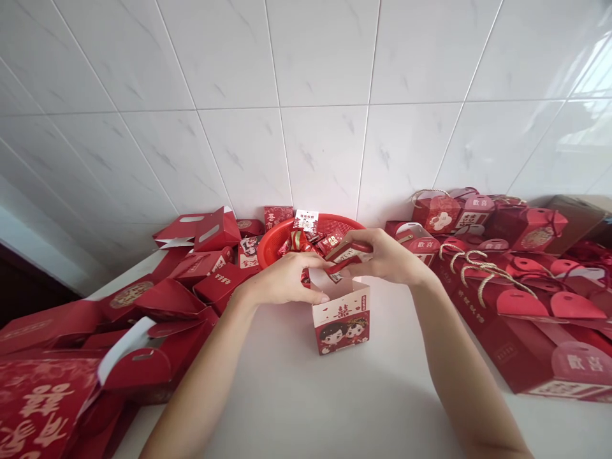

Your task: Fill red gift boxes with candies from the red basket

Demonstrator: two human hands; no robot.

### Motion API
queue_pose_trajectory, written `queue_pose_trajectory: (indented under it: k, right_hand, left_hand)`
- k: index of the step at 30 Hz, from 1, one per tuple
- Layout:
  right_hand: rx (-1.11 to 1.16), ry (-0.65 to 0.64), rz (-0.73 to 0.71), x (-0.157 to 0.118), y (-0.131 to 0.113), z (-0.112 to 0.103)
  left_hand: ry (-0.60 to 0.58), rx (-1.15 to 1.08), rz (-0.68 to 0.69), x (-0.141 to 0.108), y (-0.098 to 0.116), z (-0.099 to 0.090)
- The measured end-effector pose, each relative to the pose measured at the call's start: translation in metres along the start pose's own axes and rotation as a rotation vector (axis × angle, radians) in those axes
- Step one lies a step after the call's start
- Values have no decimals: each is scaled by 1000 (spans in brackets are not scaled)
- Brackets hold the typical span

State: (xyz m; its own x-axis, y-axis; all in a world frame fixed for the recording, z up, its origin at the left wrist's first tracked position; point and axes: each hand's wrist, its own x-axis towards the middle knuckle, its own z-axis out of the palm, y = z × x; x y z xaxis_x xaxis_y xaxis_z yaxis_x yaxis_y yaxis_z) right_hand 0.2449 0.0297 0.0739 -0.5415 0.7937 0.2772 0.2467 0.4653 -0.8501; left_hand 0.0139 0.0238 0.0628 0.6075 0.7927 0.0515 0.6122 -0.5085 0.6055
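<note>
A small red and cream gift box point(341, 328) with two cartoon figures on its front stands upright on the white table, its top open. My left hand point(287, 280) grips its left side, thumb over the front rim. My right hand point(389, 256) is closed at the back right of the opening, holding a red and white packet point(338, 268) by its edge over the box. The packet's kind cannot be told. Just behind my hands sits a red plastic basket point(275, 245) with wrapped sweets and small red boxes; my left hand partly covers it.
Red boxes and folded cartons point(129, 299) crowd the left side of the white table point(306, 401). At the right, several gift boxes point(530, 306) with rope handles stand close together. A tiled wall point(320, 146) rises behind the basket.
</note>
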Motion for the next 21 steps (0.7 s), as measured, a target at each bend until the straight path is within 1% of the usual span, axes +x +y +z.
queue_pose_trajectory:
  k: [3,5,8,11,13,15,19,21]
  right_hand:
    - [-54,23,21,3,2,4]
    - [-29,55,7,3,2,5]
    - [104,99,-29,2,0,4]
    - [252,120,-42,2,0,3]
    - [307,92,-57,2,1,4]
    - [301,32,-71,3,3,5]
    - [142,-82,-92,3,5,6]
    - [34,-164,-89,2,4,4]
  left_hand:
    - [-13,-6,-30,-1,0,0]
    - [-15,-20,-61,-1,-1,0]
    - [5,-2,-70,-2,-2,1]
    - [44,9,-26,-1,-2,2]
    - [56,-11,18,0,-1,4]
    - [49,-38,46,0,0,4]
    - [42,-72,42,-1,0,2]
    - [11,-68,82,-1,-1,0]
